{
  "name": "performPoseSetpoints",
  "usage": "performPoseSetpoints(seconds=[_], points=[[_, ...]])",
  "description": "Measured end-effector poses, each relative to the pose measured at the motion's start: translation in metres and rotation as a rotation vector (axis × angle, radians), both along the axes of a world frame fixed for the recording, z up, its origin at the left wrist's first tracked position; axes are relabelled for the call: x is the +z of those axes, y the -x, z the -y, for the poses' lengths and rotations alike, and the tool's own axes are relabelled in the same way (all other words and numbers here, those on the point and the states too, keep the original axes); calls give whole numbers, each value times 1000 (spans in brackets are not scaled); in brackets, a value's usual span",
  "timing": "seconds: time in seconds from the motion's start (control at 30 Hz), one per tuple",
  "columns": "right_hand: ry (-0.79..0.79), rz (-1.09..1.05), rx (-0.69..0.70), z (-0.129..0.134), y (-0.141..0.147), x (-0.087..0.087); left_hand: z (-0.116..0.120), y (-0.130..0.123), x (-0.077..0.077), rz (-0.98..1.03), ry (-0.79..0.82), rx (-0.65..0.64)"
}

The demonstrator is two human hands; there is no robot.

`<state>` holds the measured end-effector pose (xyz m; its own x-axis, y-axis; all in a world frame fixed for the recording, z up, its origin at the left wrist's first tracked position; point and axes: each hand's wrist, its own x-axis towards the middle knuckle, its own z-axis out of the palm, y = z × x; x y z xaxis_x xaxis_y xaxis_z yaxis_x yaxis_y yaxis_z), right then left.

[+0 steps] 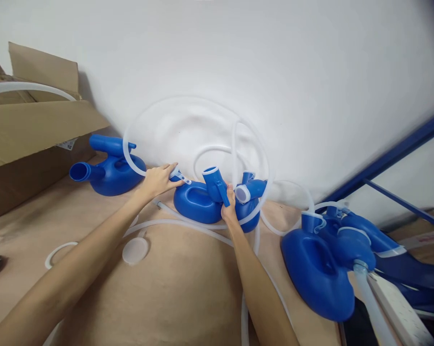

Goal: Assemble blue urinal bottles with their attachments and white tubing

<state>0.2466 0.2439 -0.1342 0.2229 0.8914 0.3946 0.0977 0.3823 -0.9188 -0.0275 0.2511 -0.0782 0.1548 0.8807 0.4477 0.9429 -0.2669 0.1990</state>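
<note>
In the head view, my left hand is closed over a translucent strapped cap at the neck of a blue plastic urinal bottle. A clear hose runs up from beside that hand in a wide loop. My right hand is closed round a blue spout piece, with its white-rimmed opening facing up. The spout stands in front of the bottle's right end; I cannot tell whether they are joined. Just right of this hand is another blue bottle with a capped spout.
A blue bottle lies left beside an open cardboard box. More blue bottles with hoses stand at the right, near a blue metal frame. A round translucent lid and a white ring lie on the brown surface.
</note>
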Motion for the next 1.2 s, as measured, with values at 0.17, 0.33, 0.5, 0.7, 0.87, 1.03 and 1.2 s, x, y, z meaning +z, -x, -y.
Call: performPoseSetpoints(seconds=[0.17, 0.33, 0.5, 0.7, 0.87, 1.03, 1.2], points=[[-18, 12, 40, 0, 1, 1, -12, -2, -3, 115, -6, -37], [-38, 17, 108, 5, 2, 4, -15, -8, -15, 186, -49, -34], [-50, 19, 137, 12, 2, 8, -14, -16, -22, 254, -100, -34], [-56, 21, 154, 11, 3, 10, -21, -11, -21, 305, -103, -94], [-68, 15, 150, 8, 3, 7, -22, -9, -22, 339, -116, -124], [-76, -45, 136, 4, 3, 1, -12, -19, -24, 368, -154, -87], [-83, -76, 125, 6, 4, 0, 0, -22, -26, 351, -205, -77]])
